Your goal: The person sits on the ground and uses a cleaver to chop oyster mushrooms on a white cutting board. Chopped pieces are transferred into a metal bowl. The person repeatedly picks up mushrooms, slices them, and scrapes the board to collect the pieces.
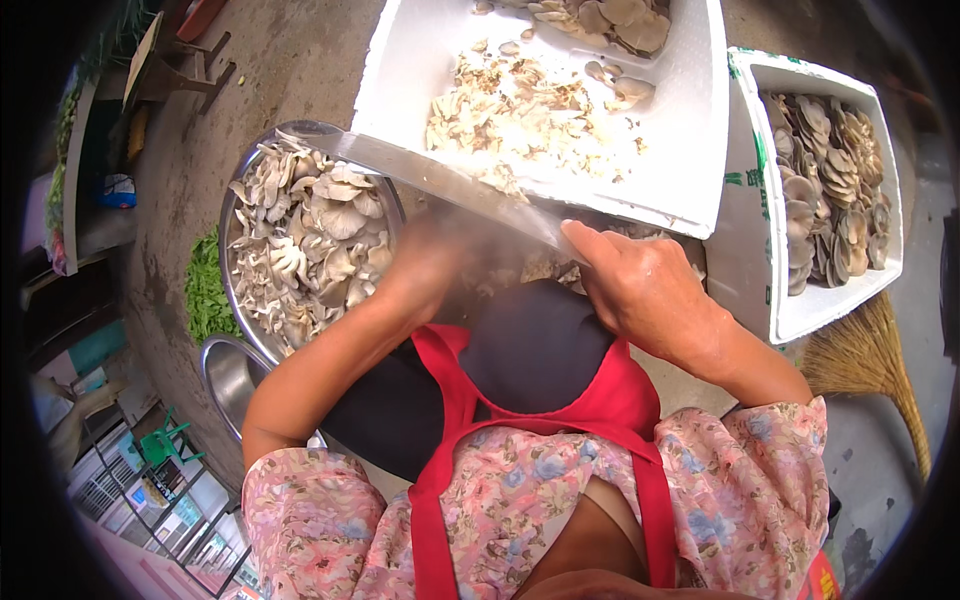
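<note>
My right hand grips one end of a long, flat metal blade, which slants up to the left over the near edge of a white styrofoam box. That box holds pale cut mushroom pieces and some whole oyster mushrooms. My left hand is blurred and lies below the blade, between the box and a metal basin; whether it holds anything cannot be made out. Torn oyster mushrooms fill the basin. More mushroom pieces show under the blade, in front of my knee.
A second styrofoam box with oyster mushrooms stands at the right, with a straw broom below it. Leafy greens lie left of the basin, near a smaller metal bowl. A wooden stool stands at the upper left.
</note>
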`<action>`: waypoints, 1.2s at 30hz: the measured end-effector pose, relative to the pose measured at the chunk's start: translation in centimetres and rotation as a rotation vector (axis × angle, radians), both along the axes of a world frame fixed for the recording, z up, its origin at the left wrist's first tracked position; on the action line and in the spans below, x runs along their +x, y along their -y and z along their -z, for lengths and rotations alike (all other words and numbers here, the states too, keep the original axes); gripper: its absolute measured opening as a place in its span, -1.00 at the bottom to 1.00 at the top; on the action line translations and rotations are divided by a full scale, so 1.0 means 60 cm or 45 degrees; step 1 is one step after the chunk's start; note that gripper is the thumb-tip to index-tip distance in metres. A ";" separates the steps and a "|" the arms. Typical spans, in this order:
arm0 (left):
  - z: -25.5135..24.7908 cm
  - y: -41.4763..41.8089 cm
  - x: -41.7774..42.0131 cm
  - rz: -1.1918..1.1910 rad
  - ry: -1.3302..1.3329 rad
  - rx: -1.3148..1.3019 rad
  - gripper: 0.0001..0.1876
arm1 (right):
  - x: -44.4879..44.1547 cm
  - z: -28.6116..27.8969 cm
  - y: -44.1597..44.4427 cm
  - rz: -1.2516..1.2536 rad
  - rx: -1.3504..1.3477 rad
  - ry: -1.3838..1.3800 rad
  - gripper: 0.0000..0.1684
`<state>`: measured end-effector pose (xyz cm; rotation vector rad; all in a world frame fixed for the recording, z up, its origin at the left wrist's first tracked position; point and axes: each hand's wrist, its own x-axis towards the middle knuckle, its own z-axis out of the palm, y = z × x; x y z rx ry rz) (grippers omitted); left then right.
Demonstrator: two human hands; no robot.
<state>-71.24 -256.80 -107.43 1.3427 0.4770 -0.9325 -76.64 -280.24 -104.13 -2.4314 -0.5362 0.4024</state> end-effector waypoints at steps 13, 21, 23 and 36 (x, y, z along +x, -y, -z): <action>0.049 -0.034 -0.002 0.000 -0.085 -0.159 -0.58 | 0.045 0.028 -0.039 0.056 0.047 -0.043 -0.89; 0.030 -0.038 0.011 -0.042 -0.073 -0.301 -0.64 | 0.024 0.024 0.016 0.243 0.211 -0.274 -0.84; 0.035 -0.040 0.009 -0.055 -0.079 -0.287 -0.66 | 0.014 0.025 0.023 0.249 0.206 -0.201 -0.83; 0.043 -0.048 0.011 -0.013 -0.133 -0.321 -0.50 | 0.053 0.023 0.000 0.390 0.295 -0.263 -0.83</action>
